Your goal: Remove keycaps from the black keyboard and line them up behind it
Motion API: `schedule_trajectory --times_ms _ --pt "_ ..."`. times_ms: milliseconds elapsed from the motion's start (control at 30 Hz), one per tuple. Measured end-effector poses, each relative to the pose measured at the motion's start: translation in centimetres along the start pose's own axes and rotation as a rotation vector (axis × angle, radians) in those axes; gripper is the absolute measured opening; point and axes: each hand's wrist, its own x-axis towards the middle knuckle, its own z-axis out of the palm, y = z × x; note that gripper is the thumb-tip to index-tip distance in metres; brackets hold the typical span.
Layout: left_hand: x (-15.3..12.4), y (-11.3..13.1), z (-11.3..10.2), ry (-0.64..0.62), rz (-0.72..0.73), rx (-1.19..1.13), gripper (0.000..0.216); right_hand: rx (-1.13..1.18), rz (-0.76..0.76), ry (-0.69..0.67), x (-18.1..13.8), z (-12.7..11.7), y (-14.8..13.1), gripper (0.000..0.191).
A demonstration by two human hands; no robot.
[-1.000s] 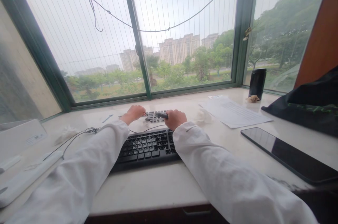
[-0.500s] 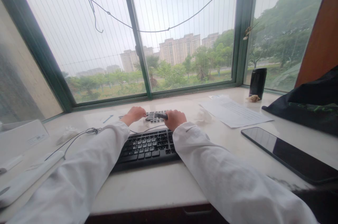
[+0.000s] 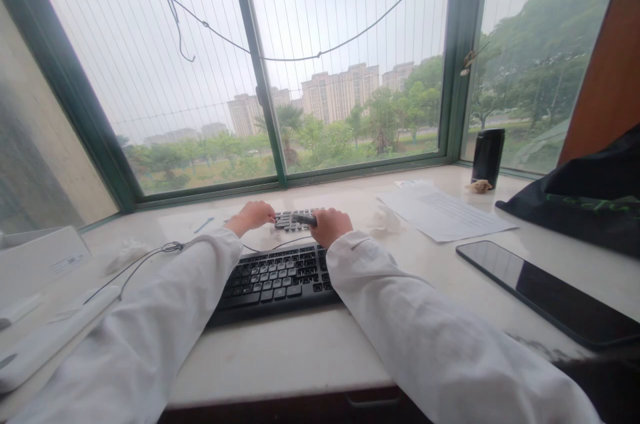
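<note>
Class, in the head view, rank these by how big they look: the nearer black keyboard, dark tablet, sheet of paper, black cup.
1. dark tablet and nearer black keyboard: about alike; sleeves hide the keyboard's ends.
2. sheet of paper.
3. black cup, smallest, but also farthest.

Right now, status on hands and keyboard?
Left hand at edge of far keyboard. Right hand shut on dark tool over it. Second keyboard lies nearer.
</note>
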Motion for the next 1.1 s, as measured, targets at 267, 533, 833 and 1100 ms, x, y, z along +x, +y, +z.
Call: schedule_trajectory --times_ms 267,533,833,1100 --pt "0.2 -0.1 0.2 0.012 0.011 -0.011 0.024 0.001 -0.004 -0.004 0.0 -0.1 0.0 0.025" --pt "0.2 0.1 0.2 0.001 0.017 -0.013 0.022 -0.001 -0.001 -0.007 0.0 0.0 0.0 0.025" --pt "0.7 0.3 0.5 0.008 0.000 0.003 0.024 -0.016 0.003 0.007 0.0 -0.2 -0.1 0.024" --pt "1.1 0.8 0.6 0.018 -0.005 0.009 0.025 -0.008 0.003 0.003 0.0 -0.3 -0.1 0.025"
